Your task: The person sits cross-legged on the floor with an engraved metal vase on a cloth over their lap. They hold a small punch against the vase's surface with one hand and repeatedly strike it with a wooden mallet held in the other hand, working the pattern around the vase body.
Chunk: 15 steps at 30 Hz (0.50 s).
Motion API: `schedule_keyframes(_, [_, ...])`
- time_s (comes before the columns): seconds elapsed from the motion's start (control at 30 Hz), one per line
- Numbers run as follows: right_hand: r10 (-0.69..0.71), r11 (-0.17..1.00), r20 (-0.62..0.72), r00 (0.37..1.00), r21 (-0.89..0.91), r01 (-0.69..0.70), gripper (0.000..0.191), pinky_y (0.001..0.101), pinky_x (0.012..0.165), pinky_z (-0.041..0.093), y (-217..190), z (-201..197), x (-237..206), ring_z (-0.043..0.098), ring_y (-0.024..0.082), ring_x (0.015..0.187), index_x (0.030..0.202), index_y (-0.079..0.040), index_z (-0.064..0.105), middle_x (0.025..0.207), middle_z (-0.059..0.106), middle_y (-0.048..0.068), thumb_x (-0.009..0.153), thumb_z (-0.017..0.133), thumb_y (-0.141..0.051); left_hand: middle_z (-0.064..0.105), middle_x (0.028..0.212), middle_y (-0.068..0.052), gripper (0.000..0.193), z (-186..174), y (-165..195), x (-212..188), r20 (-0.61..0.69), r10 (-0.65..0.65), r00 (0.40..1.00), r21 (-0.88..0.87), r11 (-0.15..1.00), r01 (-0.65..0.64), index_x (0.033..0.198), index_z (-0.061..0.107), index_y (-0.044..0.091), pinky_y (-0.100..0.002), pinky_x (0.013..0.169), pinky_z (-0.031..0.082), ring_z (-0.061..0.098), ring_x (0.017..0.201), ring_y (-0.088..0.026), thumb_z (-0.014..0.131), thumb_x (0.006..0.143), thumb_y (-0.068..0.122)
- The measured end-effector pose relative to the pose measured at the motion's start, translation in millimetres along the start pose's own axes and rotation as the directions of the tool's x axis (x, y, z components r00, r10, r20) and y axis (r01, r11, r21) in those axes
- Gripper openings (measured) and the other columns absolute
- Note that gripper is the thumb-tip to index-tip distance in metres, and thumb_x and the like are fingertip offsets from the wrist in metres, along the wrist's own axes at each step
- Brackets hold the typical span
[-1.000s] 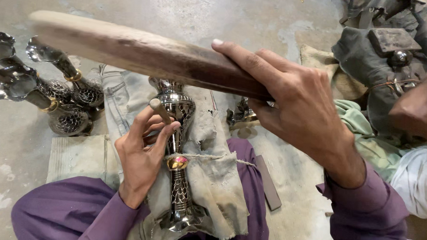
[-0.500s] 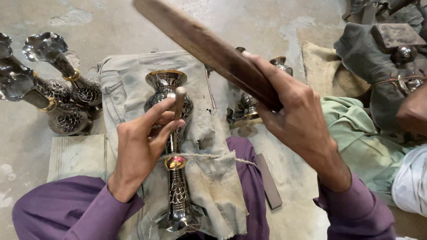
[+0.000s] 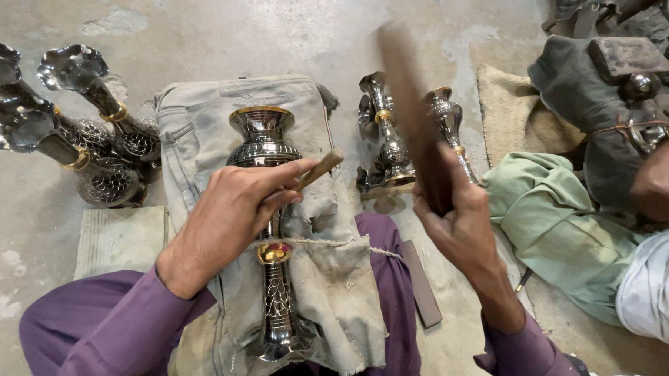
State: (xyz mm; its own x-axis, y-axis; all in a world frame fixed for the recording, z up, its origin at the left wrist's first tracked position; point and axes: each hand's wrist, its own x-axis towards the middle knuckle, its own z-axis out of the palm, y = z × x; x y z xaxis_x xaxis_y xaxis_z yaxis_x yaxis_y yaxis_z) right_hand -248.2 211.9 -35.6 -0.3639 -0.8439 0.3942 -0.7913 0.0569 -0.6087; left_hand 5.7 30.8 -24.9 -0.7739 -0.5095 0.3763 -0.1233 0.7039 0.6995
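A tall metal vase (image 3: 268, 208) lies lengthwise down the centre of the frame on a grey cloth (image 3: 324, 284) spread over the person's lap, its gold-rimmed mouth toward the top and its foot toward the bottom edge. A thin string (image 3: 332, 243) crosses the cloth at the vase's gold collar. The left hand (image 3: 234, 207) rests on the vase's neck, its grip pinched around a short wooden peg (image 3: 319, 169) whose free end sticks up and to the right, just clear of the vase body. The right hand (image 3: 459, 214), right of centre, has its grip wrapped tight round the lower end of a long dark wooden bat (image 3: 411, 116) (blurred, so its edges are soft) that slants up toward the top middle of the frame. Between the two hands lies a gap of cloth and purple trouser.

Behind the bat, two smaller metal stands (image 3: 395, 149) sit on the concrete floor (image 3: 207, 20), close to the cloth's right edge. A cluster of fluted vases (image 3: 70, 127) fills the upper left, near the cloth's left edge. A flat dark bar (image 3: 420, 284) lies on the floor beside the right knee. At the right edge, a pale green cloth (image 3: 556, 218) and another person's arm (image 3: 665, 177) crowd in; bare floor stretches across the top.
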Motion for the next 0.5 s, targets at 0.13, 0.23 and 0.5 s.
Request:
schedule_keyframes(0.13, [-0.1,0.969,-0.087,0.991,-0.233,0.077,0.064,0.037,0.074,0.06,7,7,-24,0.075,0.022,0.087,0.141,-0.02,0.056,0.106,0.076,0.01,0.082,0.073,-0.002,0.076,0.092,-0.015,0.047,-5,2,6,0.137,-0.043,0.99,0.041,0.998,0.038,0.133,0.067,0.016,-0.046,0.064,0.054,0.073,0.074,-0.034,0.073,0.086,0.016])
schedule_keyframes(0.23, [-0.03,1.0,-0.122,0.992,-0.014,0.028,0.059,0.0351,0.077,0.06,14,19,-37,0.073,0.021,0.091,0.139,-0.012,0.052,0.104,0.073,0.012,0.085,0.071,0.001,0.075,0.092,-0.017,0.046,-9,1,10,0.177,0.066,0.982,0.066,0.995,-0.078,0.132,0.067,0.012,-0.047,0.063,0.053,0.071,0.074,-0.035,0.072,0.086,0.014])
schedule_keyframes(0.5, [0.19,0.979,-0.101,0.977,0.092,-0.181,0.058,0.0316,0.066,0.059,36,44,-70,0.073,0.016,0.077,0.138,-0.008,0.05,0.09,0.072,0.009,0.083,0.067,0.002,0.078,0.092,-0.012,0.044,-9,-4,15,0.279,0.095,0.956,0.056,0.992,-0.115,0.13,0.07,0.017,-0.047,0.066,0.054,0.074,0.075,-0.03,0.07,0.086,0.011])
